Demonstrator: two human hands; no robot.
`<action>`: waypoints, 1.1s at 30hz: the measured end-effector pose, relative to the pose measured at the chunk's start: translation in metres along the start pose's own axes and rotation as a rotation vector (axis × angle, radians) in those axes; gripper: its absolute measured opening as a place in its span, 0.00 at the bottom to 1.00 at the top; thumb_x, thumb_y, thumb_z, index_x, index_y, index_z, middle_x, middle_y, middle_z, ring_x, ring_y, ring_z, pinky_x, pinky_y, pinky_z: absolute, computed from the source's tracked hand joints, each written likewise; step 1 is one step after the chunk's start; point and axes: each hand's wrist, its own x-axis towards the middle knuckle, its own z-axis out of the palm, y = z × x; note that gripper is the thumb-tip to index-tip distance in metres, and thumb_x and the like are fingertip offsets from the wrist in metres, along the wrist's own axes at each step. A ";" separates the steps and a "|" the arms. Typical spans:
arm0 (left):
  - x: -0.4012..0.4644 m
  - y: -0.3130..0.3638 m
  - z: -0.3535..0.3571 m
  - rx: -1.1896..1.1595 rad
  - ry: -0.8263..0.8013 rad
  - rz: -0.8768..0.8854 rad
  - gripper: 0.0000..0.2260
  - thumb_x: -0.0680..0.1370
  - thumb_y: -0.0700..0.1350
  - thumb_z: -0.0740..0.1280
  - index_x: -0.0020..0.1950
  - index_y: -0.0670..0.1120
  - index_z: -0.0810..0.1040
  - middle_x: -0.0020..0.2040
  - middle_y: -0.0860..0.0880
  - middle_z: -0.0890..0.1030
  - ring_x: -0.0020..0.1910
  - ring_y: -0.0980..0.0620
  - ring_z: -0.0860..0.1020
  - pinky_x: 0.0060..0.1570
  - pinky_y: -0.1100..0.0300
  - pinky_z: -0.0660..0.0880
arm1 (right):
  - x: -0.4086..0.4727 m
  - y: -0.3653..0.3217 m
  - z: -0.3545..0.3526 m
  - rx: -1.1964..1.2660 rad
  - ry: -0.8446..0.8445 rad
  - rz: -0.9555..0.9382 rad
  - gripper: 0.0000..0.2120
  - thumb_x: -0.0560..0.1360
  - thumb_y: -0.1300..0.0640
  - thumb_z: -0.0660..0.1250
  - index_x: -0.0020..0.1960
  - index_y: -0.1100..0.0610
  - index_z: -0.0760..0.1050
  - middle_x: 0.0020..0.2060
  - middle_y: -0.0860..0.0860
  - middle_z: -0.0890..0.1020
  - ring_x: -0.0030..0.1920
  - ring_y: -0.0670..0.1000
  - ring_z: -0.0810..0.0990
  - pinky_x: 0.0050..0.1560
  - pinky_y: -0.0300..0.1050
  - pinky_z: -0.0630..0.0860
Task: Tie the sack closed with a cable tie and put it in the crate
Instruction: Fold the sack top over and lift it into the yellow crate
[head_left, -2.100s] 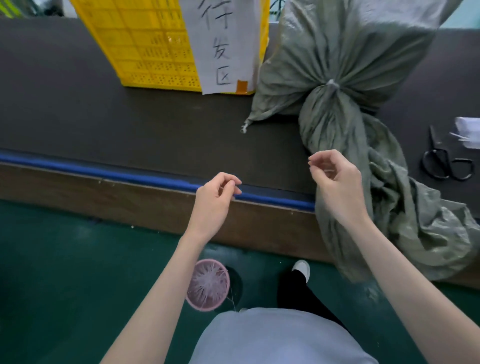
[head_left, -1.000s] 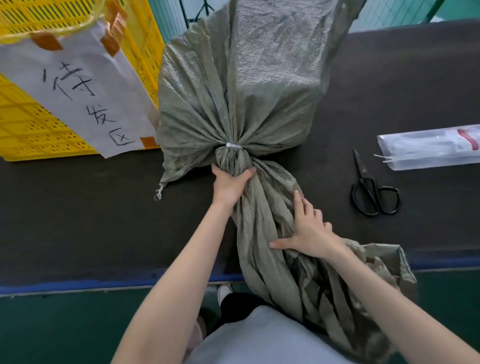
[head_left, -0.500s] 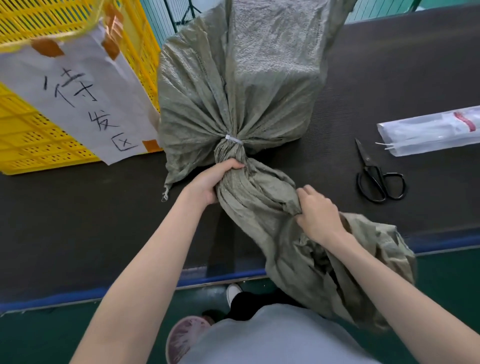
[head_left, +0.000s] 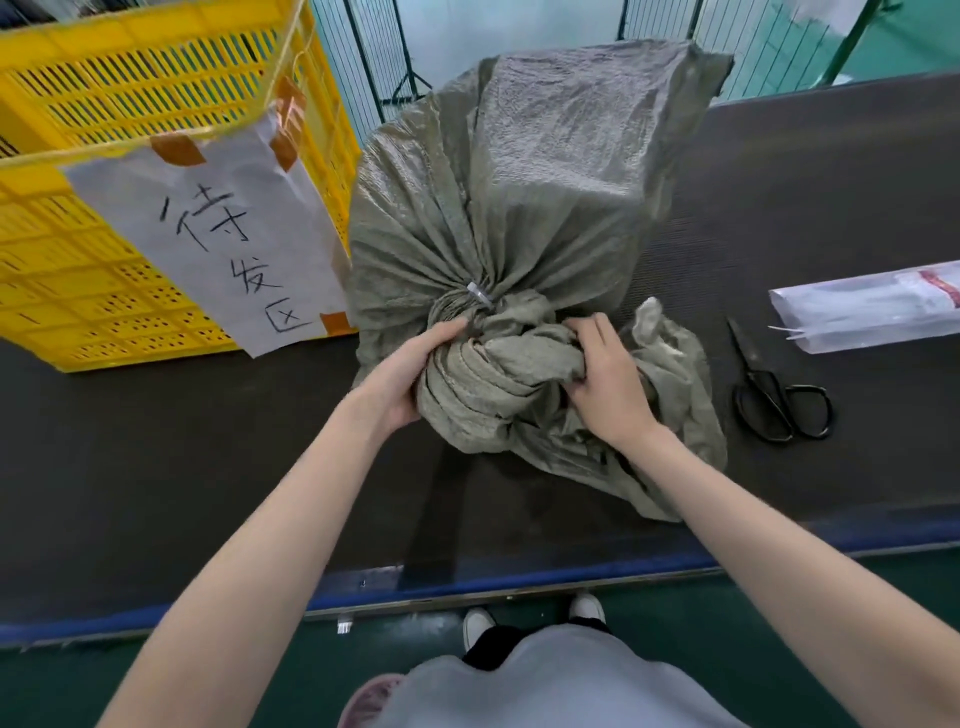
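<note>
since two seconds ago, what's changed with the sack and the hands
Both hands, then free at the table edge, now grip the sack's loose neck: left hand and right hand have bunched it up onto the table below the cable tie. The sack, crate and scissors stayed put.

You are standing in a packing or dispatch area of a warehouse or workshop. Evidence: a long bench (head_left: 779, 218) with a dark ribbed mat top and a blue front edge, over a green painted floor (head_left: 156, 670). At the bench's far left corner sits a yellow slotted plastic crate (head_left: 78, 218) with a taped-on paper sign (head_left: 223, 244) handwritten "待发区". A grey-green woven sack (head_left: 519, 171), cinched with a white cable tie (head_left: 480, 296), stands mid-bench. Toward the right edge lie black scissors (head_left: 774, 395) and a clear packet (head_left: 867, 312), contents unclear. Behind the bench: wire mesh fencing (head_left: 769, 47) on dark posts.
</note>
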 end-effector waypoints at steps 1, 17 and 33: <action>-0.004 -0.011 -0.001 -0.101 -0.010 0.044 0.18 0.76 0.54 0.66 0.62 0.46 0.78 0.57 0.45 0.83 0.56 0.49 0.82 0.57 0.52 0.75 | -0.006 -0.002 0.006 0.088 0.014 0.058 0.20 0.68 0.69 0.68 0.59 0.63 0.71 0.53 0.58 0.74 0.53 0.57 0.75 0.51 0.47 0.73; -0.057 -0.108 -0.030 -0.056 0.131 0.214 0.38 0.69 0.57 0.70 0.74 0.60 0.55 0.69 0.55 0.71 0.64 0.55 0.74 0.62 0.55 0.72 | -0.013 -0.068 0.043 1.839 0.113 1.236 0.14 0.80 0.51 0.56 0.55 0.58 0.76 0.51 0.58 0.79 0.50 0.58 0.77 0.57 0.55 0.70; -0.072 -0.035 -0.096 1.123 0.710 0.651 0.19 0.71 0.33 0.64 0.61 0.46 0.75 0.54 0.44 0.78 0.53 0.41 0.78 0.47 0.51 0.75 | -0.051 -0.060 0.026 1.021 -0.373 0.698 0.30 0.67 0.66 0.74 0.65 0.55 0.68 0.58 0.50 0.79 0.59 0.48 0.78 0.58 0.42 0.75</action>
